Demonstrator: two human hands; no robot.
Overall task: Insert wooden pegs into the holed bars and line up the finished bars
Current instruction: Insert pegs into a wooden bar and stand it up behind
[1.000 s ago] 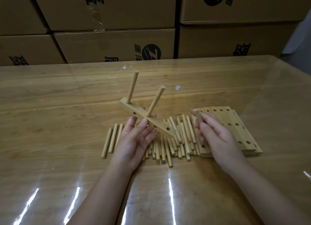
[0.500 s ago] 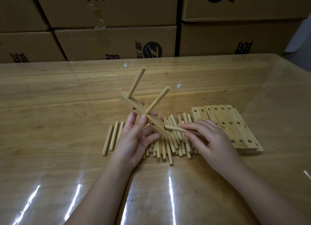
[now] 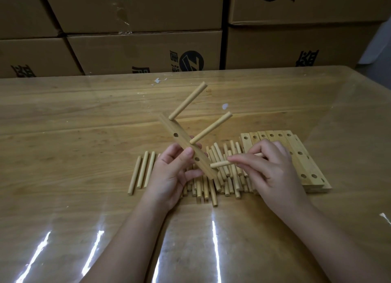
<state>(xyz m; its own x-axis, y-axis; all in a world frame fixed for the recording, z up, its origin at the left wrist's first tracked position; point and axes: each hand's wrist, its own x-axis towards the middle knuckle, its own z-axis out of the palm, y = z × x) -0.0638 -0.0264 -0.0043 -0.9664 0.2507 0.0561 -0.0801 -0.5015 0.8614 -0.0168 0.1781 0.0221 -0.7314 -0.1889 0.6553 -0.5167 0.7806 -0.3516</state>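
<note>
Holed bar [image 3: 186, 147] is tilted, held off the table [image 3: 63, 134] above the loose peg pile [image 3: 211, 183]. Left hand [image 3: 171, 176] has thumb and fingers clamped on its lower half. Two seated pegs [image 3: 188, 100] stick out; two holes show open. Right hand [image 3: 273, 174] pinches a third peg [image 3: 220, 164], tip at the bar's lower end. Blank bars [image 3: 304, 162] lie flat, just right of the pile.
</note>
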